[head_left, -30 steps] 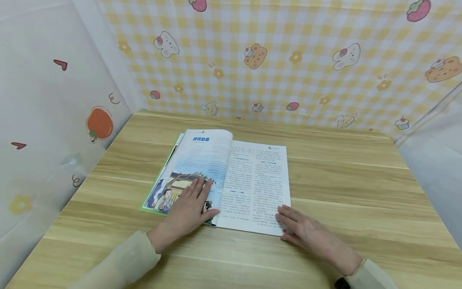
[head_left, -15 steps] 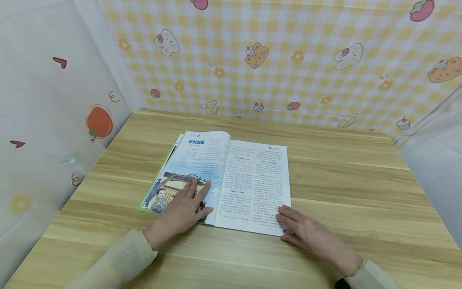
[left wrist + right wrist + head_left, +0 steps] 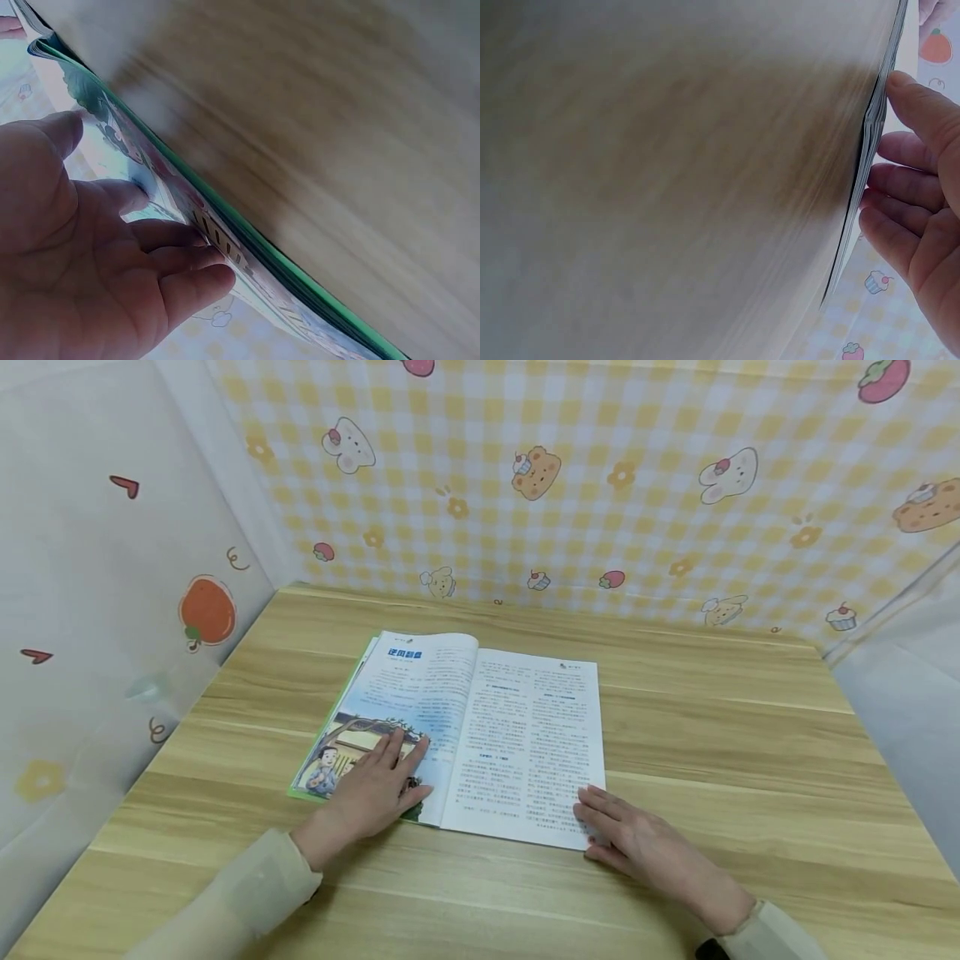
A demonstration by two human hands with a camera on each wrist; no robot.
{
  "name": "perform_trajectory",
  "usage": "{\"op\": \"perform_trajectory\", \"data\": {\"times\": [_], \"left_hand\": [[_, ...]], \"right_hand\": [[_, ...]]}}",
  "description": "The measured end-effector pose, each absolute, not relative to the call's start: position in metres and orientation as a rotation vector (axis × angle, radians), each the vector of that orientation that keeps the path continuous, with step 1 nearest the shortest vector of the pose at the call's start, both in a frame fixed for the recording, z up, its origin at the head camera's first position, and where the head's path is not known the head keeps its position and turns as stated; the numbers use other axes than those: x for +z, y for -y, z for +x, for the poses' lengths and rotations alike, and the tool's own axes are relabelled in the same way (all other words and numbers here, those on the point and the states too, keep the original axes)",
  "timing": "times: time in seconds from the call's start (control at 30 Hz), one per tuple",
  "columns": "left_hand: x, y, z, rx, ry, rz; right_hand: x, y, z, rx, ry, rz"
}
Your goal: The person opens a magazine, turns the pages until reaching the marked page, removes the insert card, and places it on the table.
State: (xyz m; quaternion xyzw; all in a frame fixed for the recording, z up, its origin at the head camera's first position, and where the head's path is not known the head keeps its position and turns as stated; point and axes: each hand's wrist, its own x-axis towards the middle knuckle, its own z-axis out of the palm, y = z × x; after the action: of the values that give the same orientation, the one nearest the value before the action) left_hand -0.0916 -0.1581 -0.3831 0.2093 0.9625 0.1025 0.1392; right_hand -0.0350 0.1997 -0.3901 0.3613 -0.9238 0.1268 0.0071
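Observation:
An open magazine [image 3: 517,727] lies on the wooden table, its green cover edge showing at the left. Its left page bears a blue title and a painted house scene; the right page is dense text. My left hand [image 3: 367,793] rests on the lower part of the picture, fingers spread. In the left wrist view the fingertips [image 3: 199,281] touch that page. My right hand [image 3: 637,843] lies at the lower right corner, fingers on the page and thumb by the bottom edge. In the right wrist view the page edges [image 3: 866,142] part slightly near the thumb.
Wood-grain tabletop [image 3: 735,760] surrounds the magazine. Behind it hangs a yellow checked cloth [image 3: 585,410] with cartoon animals, and a white printed sheet [image 3: 90,610] stands at the left. A small black object [image 3: 711,949] shows by the right cuff.
My left hand has slid a little left across the left page. That page now lies flatter and further left, uncovering more near the fold. The right hand stays at its corner.

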Motion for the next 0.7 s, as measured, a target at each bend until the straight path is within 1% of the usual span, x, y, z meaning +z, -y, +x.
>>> {"op": "perform_trajectory", "data": {"times": [0.4,0.7], "left_hand": [[-0.3827,0.1587,-0.0939,0.218,-2.785,0.623],[-0.3815,0.1528,-0.0932,0.192,-2.735,0.578]], "right_hand": [[-0.3903,-0.1998,-0.0353,0.410,2.901,1.126],[-0.3912,-0.1999,-0.0357,0.399,2.878,1.133]]}}
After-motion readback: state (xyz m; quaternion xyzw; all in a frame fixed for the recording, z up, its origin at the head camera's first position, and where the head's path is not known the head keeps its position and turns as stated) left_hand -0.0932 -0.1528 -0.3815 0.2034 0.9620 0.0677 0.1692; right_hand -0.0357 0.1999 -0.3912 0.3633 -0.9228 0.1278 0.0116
